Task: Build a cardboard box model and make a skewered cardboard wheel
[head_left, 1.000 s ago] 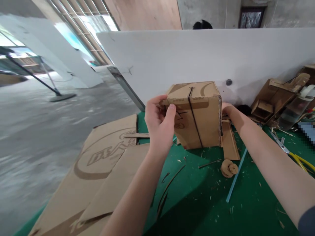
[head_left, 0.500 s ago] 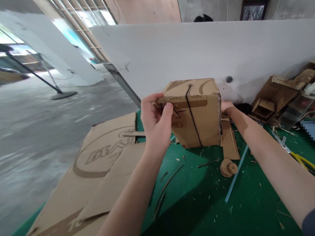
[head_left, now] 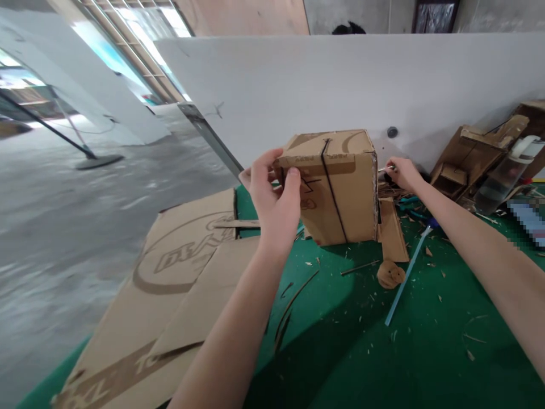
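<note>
A cardboard box (head_left: 353, 199) with a dark line down its front stands on the green table. My left hand (head_left: 275, 196) grips its upper left edge, thumb on the front face. Just off the box's right side, my right hand (head_left: 404, 173) is closed in a pinch on a thin metal rod (head_left: 386, 168) that points at that side. Whether the rod enters the box cannot be seen. Below stand a cardboard strip (head_left: 392, 230) leaning by the box, a small round cardboard piece (head_left: 389, 275) and a bluish glue stick (head_left: 406, 281).
Flat printed cardboard (head_left: 170, 284) covers the table's left side. Cardboard constructions (head_left: 455, 156), a clear bottle (head_left: 504, 173) and a blurred phone-like object (head_left: 528, 218) are at the right. A white partition (head_left: 276, 85) rises behind. Scraps litter the green table (head_left: 332, 341).
My right hand, partly hidden behind the box's right side before, has drawn out to the right and shows the rod. My left hand keeps its hold on the box. The view has shifted slightly.
</note>
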`<state>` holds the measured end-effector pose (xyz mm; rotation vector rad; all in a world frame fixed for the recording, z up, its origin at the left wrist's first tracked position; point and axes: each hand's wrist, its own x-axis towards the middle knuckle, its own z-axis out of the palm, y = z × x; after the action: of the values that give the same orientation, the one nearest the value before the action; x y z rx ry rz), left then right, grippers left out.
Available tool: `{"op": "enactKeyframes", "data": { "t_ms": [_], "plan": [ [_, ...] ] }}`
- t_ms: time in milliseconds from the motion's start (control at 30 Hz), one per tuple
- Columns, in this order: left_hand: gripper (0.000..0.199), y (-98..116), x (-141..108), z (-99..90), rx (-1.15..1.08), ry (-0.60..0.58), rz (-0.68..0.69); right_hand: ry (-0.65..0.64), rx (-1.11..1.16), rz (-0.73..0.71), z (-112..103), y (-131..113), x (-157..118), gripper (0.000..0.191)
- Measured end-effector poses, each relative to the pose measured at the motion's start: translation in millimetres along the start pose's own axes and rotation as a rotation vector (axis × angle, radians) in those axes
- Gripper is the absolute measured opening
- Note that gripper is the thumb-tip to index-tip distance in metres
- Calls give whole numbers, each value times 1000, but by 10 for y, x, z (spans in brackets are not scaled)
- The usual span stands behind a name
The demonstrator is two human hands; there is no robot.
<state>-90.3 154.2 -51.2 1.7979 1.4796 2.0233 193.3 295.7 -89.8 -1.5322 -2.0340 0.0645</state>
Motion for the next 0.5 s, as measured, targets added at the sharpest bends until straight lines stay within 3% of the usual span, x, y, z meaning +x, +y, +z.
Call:
{"op": "enactKeyframes", "data": {
  "t_ms": [133, 233, 300, 367, 400, 500],
  "plan": [
    [34, 184, -5, -63, 73, 150, 50, 264, 236, 34, -305, -77, -307, 19],
    [26, 359, -39, -126, 123, 202, 272, 578, 633, 21, -625, -212, -569, 17],
    [20, 488, -121, -132, 153, 191, 443, 665, 866, -14, -844, -356, -783, 20],
    [18, 622, -271, -99, 132, 71, 555, 657, 1072, -29, -1015, -551, -1030, 24],
    [19, 688, -369, -76, 99, -44, 569, 625, 1139, -40, -1069, -665, -1162, 24],
    [30, 856, -714, -24, -52, -461, 413, 491, 1151, -58, -1084, -1025, -1567, 21]
  ]
}}
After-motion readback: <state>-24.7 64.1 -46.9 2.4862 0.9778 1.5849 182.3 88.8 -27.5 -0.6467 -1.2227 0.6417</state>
